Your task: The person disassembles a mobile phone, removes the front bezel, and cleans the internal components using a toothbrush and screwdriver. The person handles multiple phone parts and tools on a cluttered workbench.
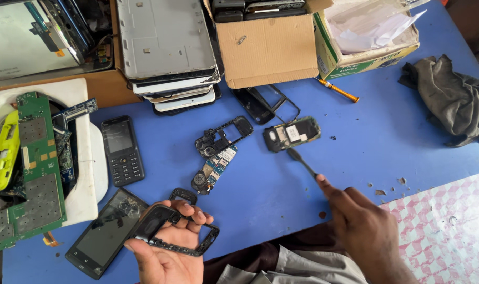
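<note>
Blue tabletop (281,200), pink checked cloth (450,231) at its near right. Behind the phone back (292,134): brown box (268,50) with phones, green box (355,58) with paper. Left hand (168,252) holding black frame (171,231). Right hand (363,226) holding tool (301,162), tip just beside phone back.

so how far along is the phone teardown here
Looks partway. Done: one phone is already apart, its inner frame and circuit board lying loose on the blue table. In hand: the left hand holds a black bezel frame; the right hand points a screwdriver at the back shell. Left: the keypad phone and touchscreen phone look unopened.
</note>
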